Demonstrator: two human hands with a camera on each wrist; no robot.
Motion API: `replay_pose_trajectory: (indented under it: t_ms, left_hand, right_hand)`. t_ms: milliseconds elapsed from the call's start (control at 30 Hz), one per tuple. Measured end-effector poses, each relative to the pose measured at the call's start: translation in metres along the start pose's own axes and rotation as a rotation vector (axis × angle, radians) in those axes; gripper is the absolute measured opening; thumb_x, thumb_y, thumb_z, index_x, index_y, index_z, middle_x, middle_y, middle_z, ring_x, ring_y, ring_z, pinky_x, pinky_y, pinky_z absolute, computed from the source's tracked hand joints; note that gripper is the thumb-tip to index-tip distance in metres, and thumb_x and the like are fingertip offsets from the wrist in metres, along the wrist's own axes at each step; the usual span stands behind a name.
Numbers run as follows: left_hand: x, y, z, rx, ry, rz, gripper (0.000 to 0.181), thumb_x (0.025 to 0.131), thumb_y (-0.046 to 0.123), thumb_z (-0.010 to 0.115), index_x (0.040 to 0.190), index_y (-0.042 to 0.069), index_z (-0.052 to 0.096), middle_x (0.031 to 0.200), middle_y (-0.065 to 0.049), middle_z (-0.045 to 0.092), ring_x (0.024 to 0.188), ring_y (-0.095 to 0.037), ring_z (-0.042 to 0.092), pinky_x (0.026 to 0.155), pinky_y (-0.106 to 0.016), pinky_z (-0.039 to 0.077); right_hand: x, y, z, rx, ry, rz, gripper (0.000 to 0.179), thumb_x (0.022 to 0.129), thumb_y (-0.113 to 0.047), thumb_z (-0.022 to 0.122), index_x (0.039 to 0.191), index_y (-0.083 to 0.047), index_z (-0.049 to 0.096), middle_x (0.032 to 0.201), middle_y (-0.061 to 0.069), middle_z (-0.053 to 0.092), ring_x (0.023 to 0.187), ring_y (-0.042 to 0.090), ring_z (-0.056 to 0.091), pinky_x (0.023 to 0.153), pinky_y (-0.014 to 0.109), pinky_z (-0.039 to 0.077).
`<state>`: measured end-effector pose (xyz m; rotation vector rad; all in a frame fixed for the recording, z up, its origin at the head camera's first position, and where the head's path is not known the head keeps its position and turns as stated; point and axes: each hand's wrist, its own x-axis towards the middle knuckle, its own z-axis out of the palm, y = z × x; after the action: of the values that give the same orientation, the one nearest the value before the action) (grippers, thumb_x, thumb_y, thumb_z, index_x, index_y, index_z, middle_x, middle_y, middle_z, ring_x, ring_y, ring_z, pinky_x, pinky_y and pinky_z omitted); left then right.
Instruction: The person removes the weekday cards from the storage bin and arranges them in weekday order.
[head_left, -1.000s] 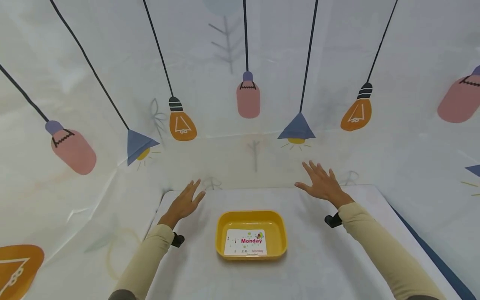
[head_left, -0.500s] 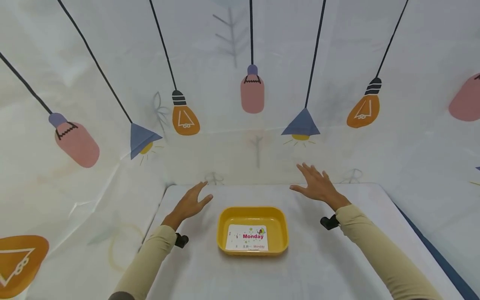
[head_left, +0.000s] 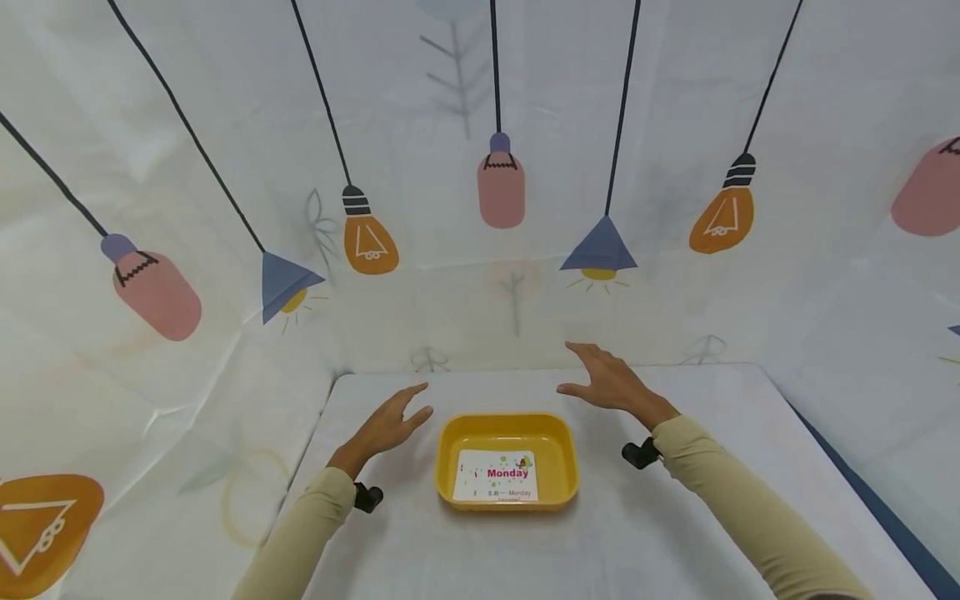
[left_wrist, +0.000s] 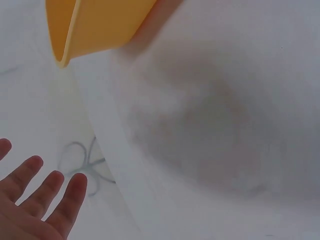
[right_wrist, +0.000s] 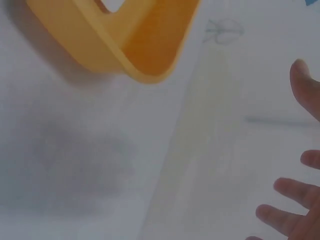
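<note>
A yellow plastic tray (head_left: 558,467) sits on the white table, and a white card (head_left: 495,477) printed "Monday" lies inside it toward the left; whether more cards lie beneath it I cannot tell. To the tray's left my left hand (head_left: 384,425) hovers, fingers extended and thumb apart, touching nothing. On the far right side of the tray my right hand (head_left: 611,382) is held in the air, its fingers also straight and holding nothing. Both wrist views show the tray's corner away from the spread fingers (left_wrist: 70,205).
The white table (head_left: 600,550) ends at a back edge against a pale wall covering (head_left: 420,317) printed with hanging lamps. A dark blue strip (head_left: 855,483) runs along the table's right side. Each wrist wears a small black device (head_left: 641,453).
Both hands have moved inward toward the tray and slightly lower, the right one further. The tray and card stay in place; the head view has shifted slightly.
</note>
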<state>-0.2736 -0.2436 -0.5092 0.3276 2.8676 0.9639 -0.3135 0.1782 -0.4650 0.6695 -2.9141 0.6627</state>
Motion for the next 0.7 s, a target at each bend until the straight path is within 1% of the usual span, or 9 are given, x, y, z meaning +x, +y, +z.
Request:
replay_pose_trajectory:
  t_ms: [100,233,400,500,600,700]
  left_hand:
    - [-0.003,0.000,0.002,-0.041,-0.009,0.003,0.075,0.095,0.065,0.051,0.155,0.021,0.037,0.161,-0.010,0.037,0.145,-0.036,0.039,0.111,-0.057,0.041]
    - [-0.005,0.002,0.006,-0.071,-0.022,0.011,0.072,0.096,0.060,0.053,0.154,0.021,0.039,0.160,-0.009,0.038,0.143,-0.036,0.041,0.110,-0.055,0.043]
    - [-0.009,0.004,0.009,-0.082,-0.036,-0.012,0.068,0.095,0.056,0.057,0.153,0.023,0.041,0.158,-0.007,0.041,0.140,-0.035,0.045,0.109,-0.055,0.045]
    - [-0.011,0.004,0.012,-0.094,-0.051,-0.024,0.066,0.096,0.051,0.061,0.153,0.023,0.042,0.157,-0.007,0.043,0.139,-0.036,0.046,0.107,-0.056,0.046]
    - [-0.013,0.003,0.016,-0.087,-0.065,-0.023,0.064,0.097,0.046,0.061,0.153,0.022,0.042,0.157,-0.008,0.043,0.137,-0.036,0.047,0.105,-0.055,0.048]
    - [-0.016,0.001,0.020,-0.102,-0.076,-0.010,0.062,0.097,0.040,0.063,0.153,0.020,0.042,0.157,-0.008,0.043,0.137,-0.037,0.047,0.104,-0.053,0.049]
  right_hand:
    - [0.002,-0.008,0.005,0.025,-0.034,0.011,0.088,0.086,-0.050,0.073,0.154,-0.009,0.036,0.156,0.021,0.040,0.137,0.044,0.045,0.109,0.064,0.039]
    - [0.004,-0.015,0.011,0.057,-0.074,0.023,0.086,0.087,-0.047,0.074,0.154,-0.010,0.036,0.157,0.019,0.039,0.138,0.042,0.045,0.110,0.061,0.040]
    - [0.007,-0.022,0.019,0.098,-0.107,-0.038,0.084,0.087,-0.044,0.075,0.153,-0.007,0.038,0.156,0.020,0.040,0.139,0.041,0.044,0.110,0.059,0.041]
    - [0.008,-0.023,0.024,0.121,-0.132,-0.080,0.081,0.088,-0.041,0.075,0.152,-0.007,0.039,0.156,0.019,0.039,0.140,0.039,0.043,0.112,0.057,0.040]
    - [0.010,-0.026,0.030,0.147,-0.153,-0.104,0.079,0.088,-0.040,0.075,0.151,-0.007,0.041,0.155,0.019,0.040,0.139,0.038,0.044,0.112,0.056,0.041]
    - [0.012,-0.029,0.034,0.182,-0.176,-0.123,0.077,0.089,-0.040,0.074,0.150,-0.006,0.042,0.150,0.020,0.045,0.135,0.039,0.047,0.109,0.056,0.044]
